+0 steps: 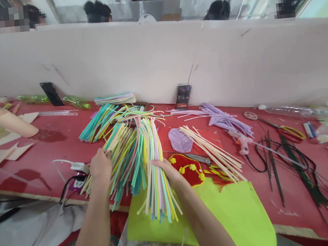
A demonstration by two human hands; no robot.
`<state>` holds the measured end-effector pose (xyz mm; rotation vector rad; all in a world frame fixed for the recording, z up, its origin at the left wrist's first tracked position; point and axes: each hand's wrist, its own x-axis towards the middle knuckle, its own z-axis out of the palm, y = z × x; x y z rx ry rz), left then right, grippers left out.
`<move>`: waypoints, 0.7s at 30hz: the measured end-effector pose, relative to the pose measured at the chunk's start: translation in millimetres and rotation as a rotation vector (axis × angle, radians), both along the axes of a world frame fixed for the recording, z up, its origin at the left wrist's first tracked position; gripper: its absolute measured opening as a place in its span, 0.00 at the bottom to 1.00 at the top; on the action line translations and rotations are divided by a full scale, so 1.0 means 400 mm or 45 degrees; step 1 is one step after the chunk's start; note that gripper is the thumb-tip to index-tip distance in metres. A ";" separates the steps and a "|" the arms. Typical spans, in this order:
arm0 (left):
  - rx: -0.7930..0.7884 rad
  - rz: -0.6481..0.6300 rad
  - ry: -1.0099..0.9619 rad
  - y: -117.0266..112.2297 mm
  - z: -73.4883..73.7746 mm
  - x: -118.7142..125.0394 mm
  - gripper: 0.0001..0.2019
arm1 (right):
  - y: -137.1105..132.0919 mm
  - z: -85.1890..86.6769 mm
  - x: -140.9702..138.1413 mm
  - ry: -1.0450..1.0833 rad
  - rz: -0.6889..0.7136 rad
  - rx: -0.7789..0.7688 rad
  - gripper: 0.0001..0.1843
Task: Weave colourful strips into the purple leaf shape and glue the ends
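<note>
A big fanned pile of pipe cleaners (pixel 123 154) in pastel yellow, green, teal and pink lies across the red table in front of me. My left hand (pixel 100 168) is closed on stems at the pile's left side, its fingertips partly hidden. On the other side my right hand (pixel 167 171) grips a pale bundle of yellow, mint and lilac stems (pixel 158 185), whose lower ends hang over a lime-green sheet (pixel 227 213). Just right of that hand sit a red piece with yellow flowers (pixel 189 171) and a grey blade (pixel 198 158). Cream stems (pixel 213 153) lie beyond.
Lilac pipe cleaners (pixel 224 119) and a ribbed lilac leaf shape (pixel 180 140) lie farther back. To the right are a pink glue gun (pixel 244 145), scissors (pixel 291 133) and dark cables. A plugged power strip (pixel 78 182) sits left; a white partition (pixel 146 59) stands behind.
</note>
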<state>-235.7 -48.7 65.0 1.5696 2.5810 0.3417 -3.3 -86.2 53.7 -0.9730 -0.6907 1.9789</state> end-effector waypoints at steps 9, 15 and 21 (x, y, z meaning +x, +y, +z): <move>0.073 -0.056 0.006 -0.001 0.029 0.013 0.15 | -0.002 -0.036 -0.080 0.119 0.086 0.037 0.28; -0.037 -0.034 -0.110 0.000 0.050 0.029 0.14 | -0.002 -0.066 -0.093 0.088 0.046 0.071 0.28; 0.085 -0.153 0.085 0.012 0.015 0.008 0.16 | -0.005 -0.055 -0.088 0.122 0.081 0.054 0.29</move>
